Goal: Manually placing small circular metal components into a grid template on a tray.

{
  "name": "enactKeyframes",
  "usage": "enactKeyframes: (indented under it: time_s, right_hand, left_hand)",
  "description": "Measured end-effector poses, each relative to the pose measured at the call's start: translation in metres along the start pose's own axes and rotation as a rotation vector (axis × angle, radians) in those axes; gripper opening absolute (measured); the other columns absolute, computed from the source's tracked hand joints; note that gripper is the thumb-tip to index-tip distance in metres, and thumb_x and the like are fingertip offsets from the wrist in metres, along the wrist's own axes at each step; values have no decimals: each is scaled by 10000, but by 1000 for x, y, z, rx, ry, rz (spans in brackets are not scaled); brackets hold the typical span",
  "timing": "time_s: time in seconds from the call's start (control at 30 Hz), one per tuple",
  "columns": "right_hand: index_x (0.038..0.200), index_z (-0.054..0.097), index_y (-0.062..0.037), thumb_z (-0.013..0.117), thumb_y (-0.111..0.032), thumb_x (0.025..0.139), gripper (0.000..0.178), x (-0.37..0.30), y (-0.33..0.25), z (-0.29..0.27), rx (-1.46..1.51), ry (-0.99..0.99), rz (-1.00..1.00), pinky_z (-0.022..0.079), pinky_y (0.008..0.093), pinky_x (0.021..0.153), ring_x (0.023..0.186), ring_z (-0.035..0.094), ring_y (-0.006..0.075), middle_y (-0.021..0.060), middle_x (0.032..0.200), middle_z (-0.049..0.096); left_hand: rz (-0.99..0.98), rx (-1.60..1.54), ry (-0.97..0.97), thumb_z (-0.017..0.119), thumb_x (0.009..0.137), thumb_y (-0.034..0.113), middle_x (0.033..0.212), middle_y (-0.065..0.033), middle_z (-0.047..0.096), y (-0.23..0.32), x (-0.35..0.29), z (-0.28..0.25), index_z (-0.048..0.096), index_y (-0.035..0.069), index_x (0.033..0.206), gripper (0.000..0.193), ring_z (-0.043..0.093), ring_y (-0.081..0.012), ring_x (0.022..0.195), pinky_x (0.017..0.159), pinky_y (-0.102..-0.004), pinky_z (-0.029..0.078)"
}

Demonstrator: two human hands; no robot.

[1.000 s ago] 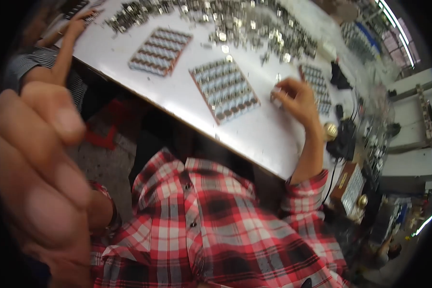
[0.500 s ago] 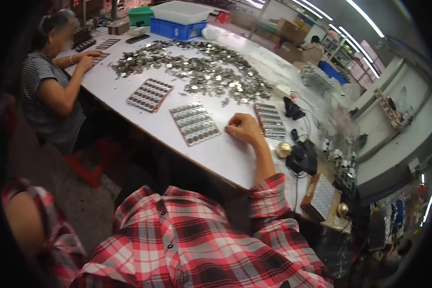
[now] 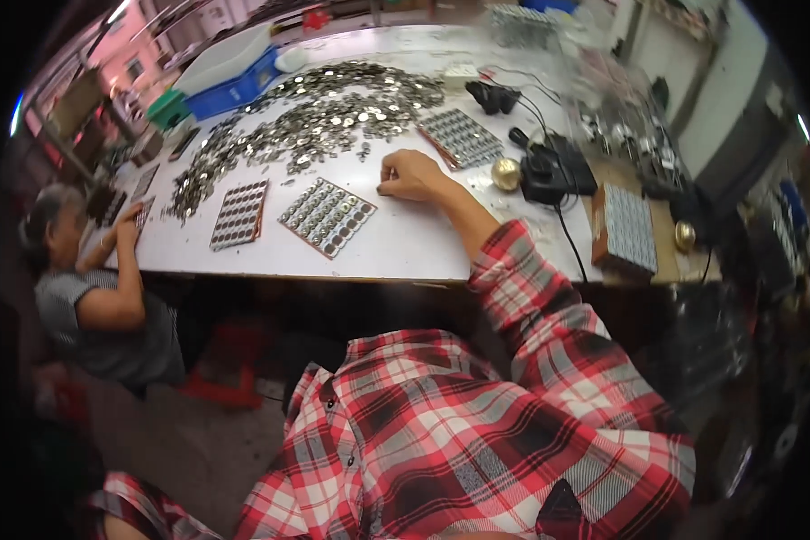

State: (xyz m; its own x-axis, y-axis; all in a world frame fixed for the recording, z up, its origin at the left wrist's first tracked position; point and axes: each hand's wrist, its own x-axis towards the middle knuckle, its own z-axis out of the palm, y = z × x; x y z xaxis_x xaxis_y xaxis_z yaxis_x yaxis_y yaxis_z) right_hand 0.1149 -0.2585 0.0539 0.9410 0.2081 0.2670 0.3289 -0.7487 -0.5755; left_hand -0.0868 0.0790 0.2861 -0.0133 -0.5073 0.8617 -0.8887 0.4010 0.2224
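Observation:
My right hand [image 3: 411, 175] rests over the white table with its fingers curled into a pinch; whatever lies between the fingertips is too small or hidden to make out. Just left of it lies a flat tray [image 3: 328, 216] with rows of round places, several holding shiny metal discs and the near rows dark. Beyond the hand, a second tray [image 3: 460, 139] shows similar rows. Farther left sits a third tray [image 3: 239, 214] with dark round places. A wide heap of small silver discs [image 3: 333, 117] spreads behind them. My left hand is out of view.
A co-worker [image 3: 108, 297] at the table's left end handles a tray. A blue bin [image 3: 234, 88] stands at the back left. On the right are a gold ball-shaped thing [image 3: 506, 174], a black device [image 3: 556, 171] with cables, and a stack of trays [image 3: 625, 229].
The view has turned, so the table now runs level across the picture. My right hand keeps its pinched shape beside the middle tray.

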Motion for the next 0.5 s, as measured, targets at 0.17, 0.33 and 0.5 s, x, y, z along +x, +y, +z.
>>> enactKeyframes:
  time_s: [0.17,0.33,0.5]
  right_hand:
    - [848,747,-89,774,-291,759,222,-5,-7,-1,-34,-2,1,545,401,739,848,709,283,113,870,745]
    - [814,743,-99,746,-266,706,199,-1,-8,3,2,-7,5,561,433,782,895,716,326,124,872,750]
    - [863,756,-73,761,-280,755,233,-2,3,1,-43,44,-45,553,407,761,856,716,304,132,868,747]
  left_hand:
    - [19,-149,-106,644,946,124,1020,-176,688,-17,17,5,648,-27,1058,189,670,-321,949,899,-448,525]
    - [9,-189,-116,640,944,123,1009,-167,685,-10,9,-2,648,-18,1042,172,667,-314,939,890,-445,522]
    - [8,-116,-69,636,942,121,997,-158,681,18,-8,-12,647,-8,1026,155,664,-307,930,881,-441,519]
